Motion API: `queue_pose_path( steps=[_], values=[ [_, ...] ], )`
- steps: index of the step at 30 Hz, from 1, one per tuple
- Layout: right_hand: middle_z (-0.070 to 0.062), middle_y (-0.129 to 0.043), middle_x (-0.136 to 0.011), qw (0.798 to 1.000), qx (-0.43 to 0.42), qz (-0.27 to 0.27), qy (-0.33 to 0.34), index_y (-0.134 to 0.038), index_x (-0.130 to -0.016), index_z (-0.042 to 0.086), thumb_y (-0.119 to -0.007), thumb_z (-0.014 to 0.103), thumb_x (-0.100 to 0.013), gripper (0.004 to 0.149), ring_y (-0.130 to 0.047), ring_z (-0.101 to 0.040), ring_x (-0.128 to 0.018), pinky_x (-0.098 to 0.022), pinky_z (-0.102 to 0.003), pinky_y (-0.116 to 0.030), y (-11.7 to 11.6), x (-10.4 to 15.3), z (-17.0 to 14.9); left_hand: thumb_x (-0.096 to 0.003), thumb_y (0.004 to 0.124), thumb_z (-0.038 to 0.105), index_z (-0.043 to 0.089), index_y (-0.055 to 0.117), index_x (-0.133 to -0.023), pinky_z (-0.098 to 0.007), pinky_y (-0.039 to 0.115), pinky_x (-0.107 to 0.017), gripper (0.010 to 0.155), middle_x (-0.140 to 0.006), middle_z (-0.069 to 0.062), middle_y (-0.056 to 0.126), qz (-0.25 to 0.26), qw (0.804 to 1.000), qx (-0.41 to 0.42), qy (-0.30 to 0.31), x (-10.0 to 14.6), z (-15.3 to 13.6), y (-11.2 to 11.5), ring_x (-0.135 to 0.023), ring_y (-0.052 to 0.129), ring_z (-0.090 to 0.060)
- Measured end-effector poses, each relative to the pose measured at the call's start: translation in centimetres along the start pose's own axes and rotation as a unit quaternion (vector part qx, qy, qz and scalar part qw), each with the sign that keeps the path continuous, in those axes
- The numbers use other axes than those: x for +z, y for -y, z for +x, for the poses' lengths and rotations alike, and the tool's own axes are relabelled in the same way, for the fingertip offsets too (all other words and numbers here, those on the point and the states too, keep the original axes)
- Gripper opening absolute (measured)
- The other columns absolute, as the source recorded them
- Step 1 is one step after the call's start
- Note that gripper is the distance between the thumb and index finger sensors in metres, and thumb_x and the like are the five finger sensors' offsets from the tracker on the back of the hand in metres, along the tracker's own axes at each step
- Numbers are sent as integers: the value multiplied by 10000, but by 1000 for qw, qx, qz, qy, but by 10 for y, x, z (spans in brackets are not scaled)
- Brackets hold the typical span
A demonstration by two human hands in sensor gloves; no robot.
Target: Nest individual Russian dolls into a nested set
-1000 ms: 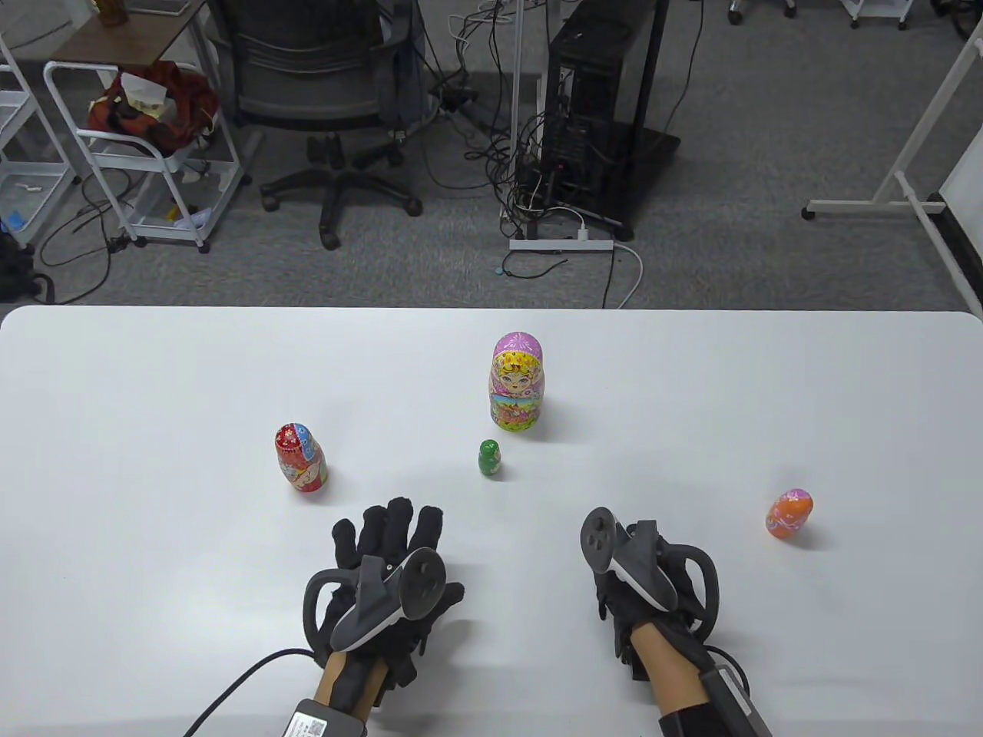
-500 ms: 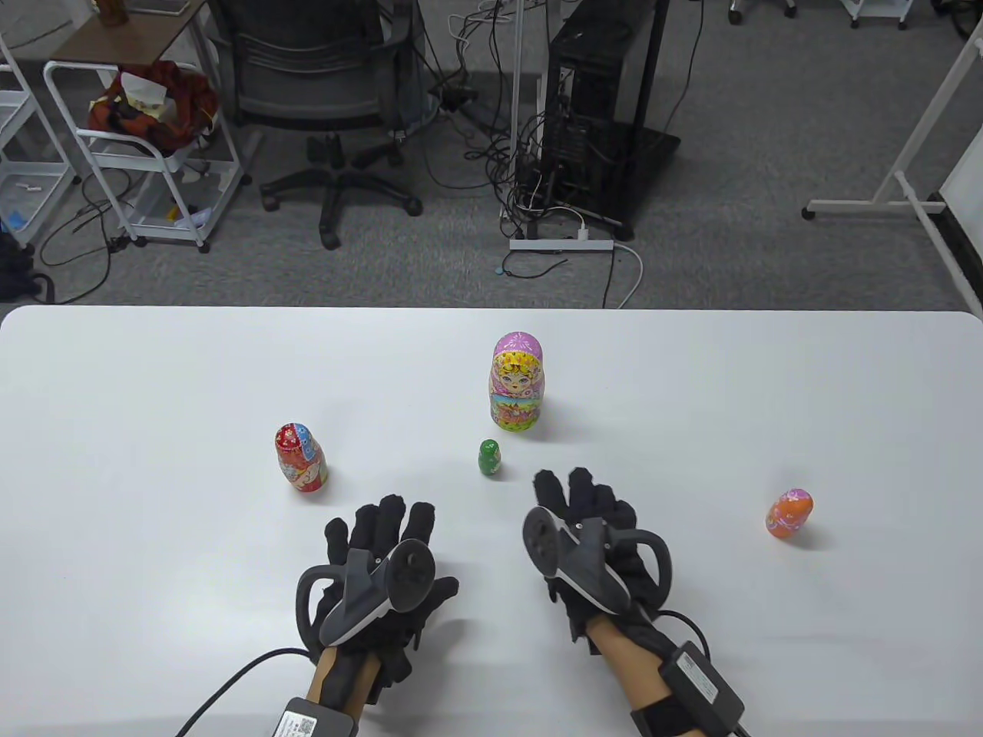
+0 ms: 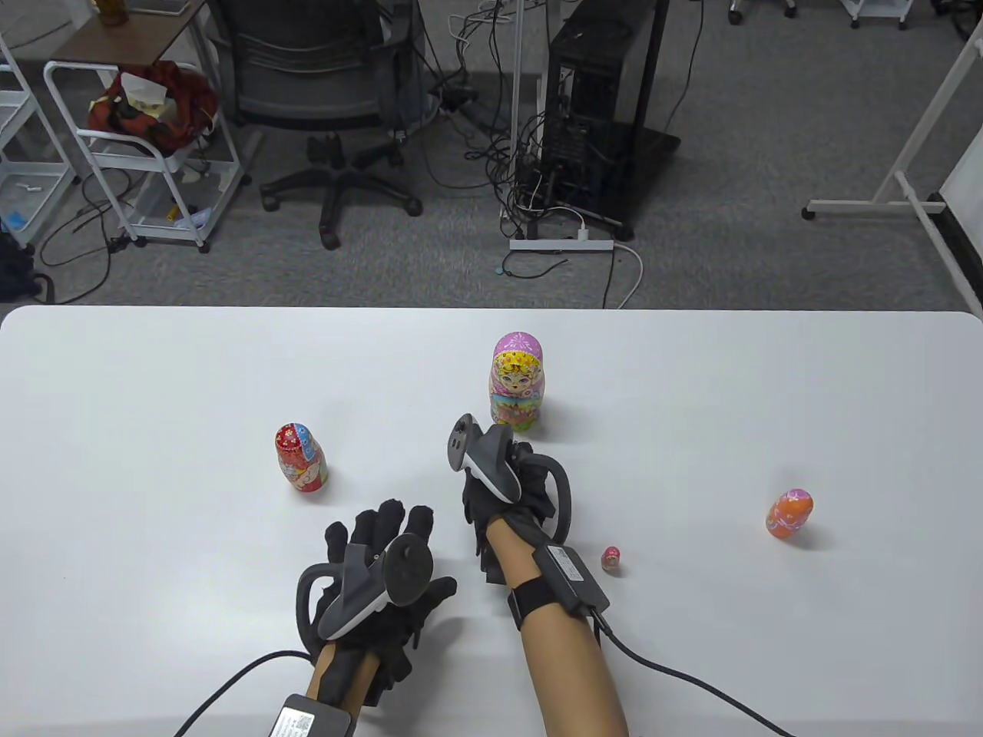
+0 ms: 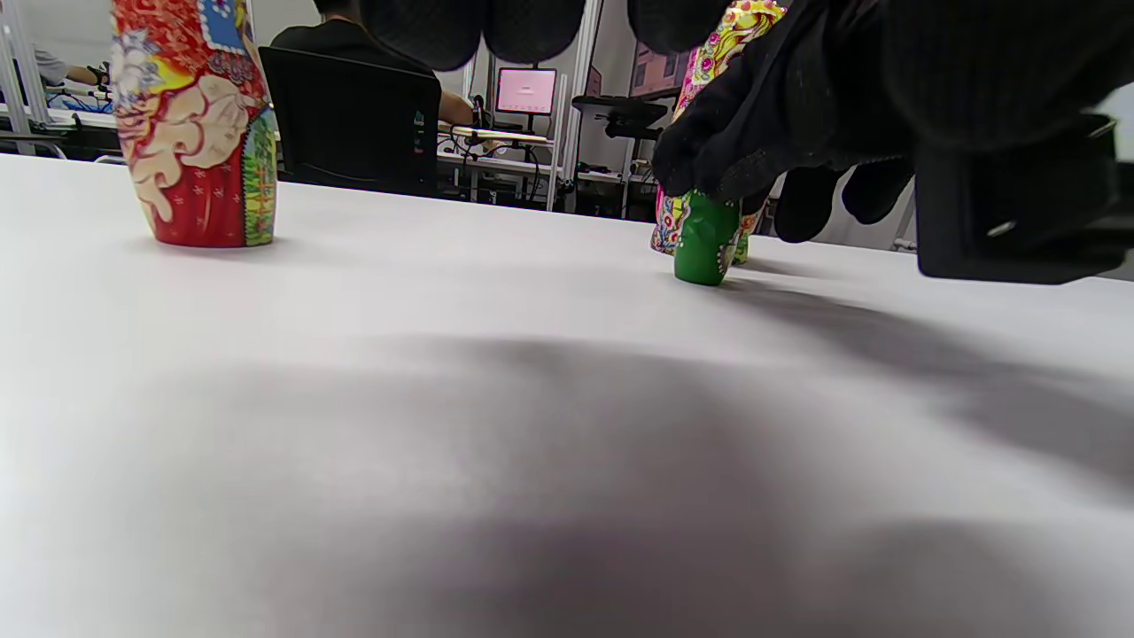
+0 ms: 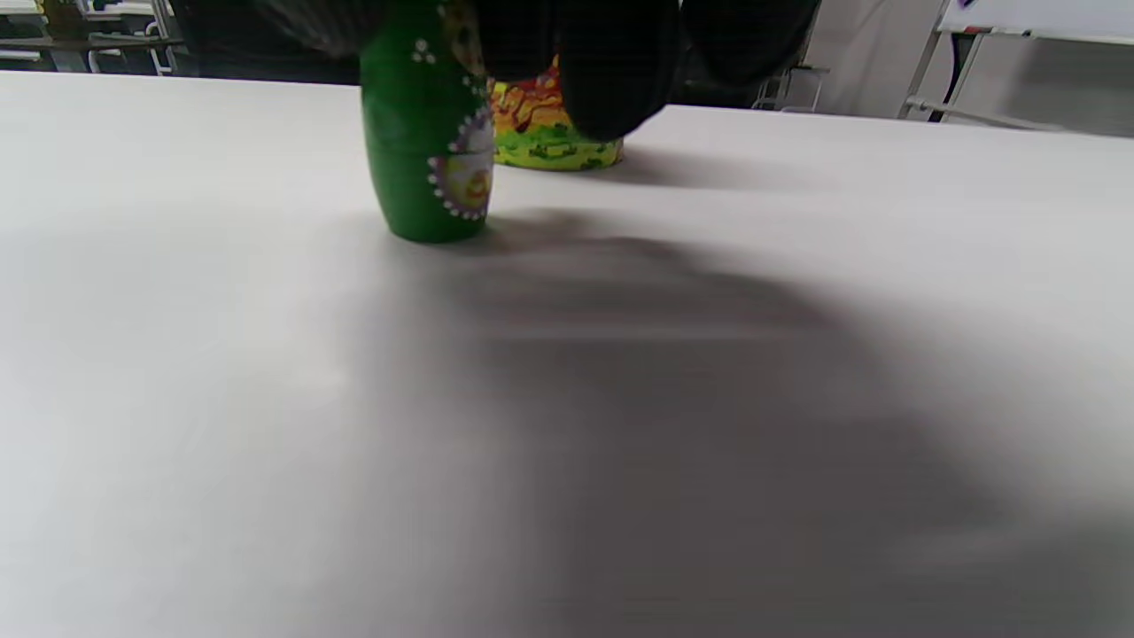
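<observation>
Since half a second ago the right hand [image 3: 503,480] has swung forward and leftward across the table [image 3: 153,368] to the green doll [image 4: 706,239], and where it had rested a tiny pink-red doll [image 3: 612,559] now stands uncovered; the left hand [image 3: 376,572] has barely shifted.

From the left wrist view the right hand's fingertips [image 4: 709,164] sit on the green doll's head, and the right wrist view shows its fingers [image 5: 611,80] draped over the top half; the doll stands upright on the table, just in front of the large pink-and-yellow doll [image 3: 517,380]; the hand looks closed onto the doll, though whether the grip is firm I cannot tell. The left hand lies near the front edge with fingers spread wide, holding nothing.

Likely the step in hand is taking up the green doll so it can be opened for the tiny one; to do it well, the grip should fall on the upper half only, above the seam, leaving the lower half free for the left hand to take; a straight lift clear of the large doll behind avoids knocking it; then a gentle twist rather than a hard pull, since a small glossy shell could slip from gloved fingers. The red doll [image 3: 300,458] at the left and the orange doll [image 3: 789,513] at the right stand well apart and wait for later.
</observation>
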State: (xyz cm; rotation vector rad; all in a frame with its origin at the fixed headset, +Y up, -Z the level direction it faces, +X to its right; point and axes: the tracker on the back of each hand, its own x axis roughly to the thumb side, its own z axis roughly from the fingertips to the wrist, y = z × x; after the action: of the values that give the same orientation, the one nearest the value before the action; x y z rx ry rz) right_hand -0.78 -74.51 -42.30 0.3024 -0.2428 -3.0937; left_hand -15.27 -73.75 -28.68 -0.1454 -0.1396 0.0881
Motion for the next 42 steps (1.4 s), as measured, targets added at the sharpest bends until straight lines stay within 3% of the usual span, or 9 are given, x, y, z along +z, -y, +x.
queue_pose_path(
  steps=[7, 12, 16, 21, 29, 42],
  values=[
    [-13, -655, -1037, 999, 0, -25, 28, -507, -959, 445, -680, 412, -530, 464, -819, -210, -846, -691, -430, -686, 5, 9, -10, -399, 687, 712, 310, 264, -1124, -725, 248, -718, 930, -1203, -130, 279, 9, 1000, 2, -3, 1, -2, -1, -1092, 382, -406],
    [-59, -719, -986, 990, -47, -67, 111, -535, -960, 388, -693, 405, -510, 478, -870, -233, -769, -622, -446, -731, 23, 39, -24, -401, 692, 706, 304, 262, -1122, -718, 268, -723, 931, -1200, -128, 289, 35, 999, 6, -1, 4, -1, -5, -1090, 394, -399],
    [-66, -763, -946, 968, -128, -85, 196, -558, -954, 358, -720, 417, -492, 493, -901, -232, -721, -584, -443, -759, 39, 69, -41, -394, 709, 697, 287, 286, -1117, -696, 354, -738, 932, -1191, -112, 354, 75, 997, 17, 12, 7, 2, -9, -1083, 459, -373],
    [-55, -783, -931, 932, -216, -85, 279, -585, -946, 338, -764, 427, -474, 513, -917, -225, -704, -577, -443, -769, 44, 104, -60, -382, 750, 673, 257, 383, -1104, -594, 563, -733, 911, -1148, -85, 520, 120, 992, 29, 30, 13, 9, -15, -1016, 648, -307],
    [-57, -830, -886, 899, -301, -94, 305, -619, -938, 299, -781, 448, -463, 524, -947, -222, -652, -542, -437, -792, 28, 127, -82, -377, 780, 631, 260, 649, -1005, -473, 769, -639, 741, -947, 4, 855, 170, 983, 48, 51, 18, 16, -20, -786, 933, -183],
    [-66, -841, -871, 892, -309, -95, 315, -632, -935, 268, -784, 438, -460, 527, -951, -222, -635, -534, -432, -794, 21, 130, -87, -336, 861, 597, 235, 790, -911, -422, 858, -558, 683, -778, 24, 997, 185, 979, 33, 76, 20, 19, -21, -618, 1038, -127]
  ],
)
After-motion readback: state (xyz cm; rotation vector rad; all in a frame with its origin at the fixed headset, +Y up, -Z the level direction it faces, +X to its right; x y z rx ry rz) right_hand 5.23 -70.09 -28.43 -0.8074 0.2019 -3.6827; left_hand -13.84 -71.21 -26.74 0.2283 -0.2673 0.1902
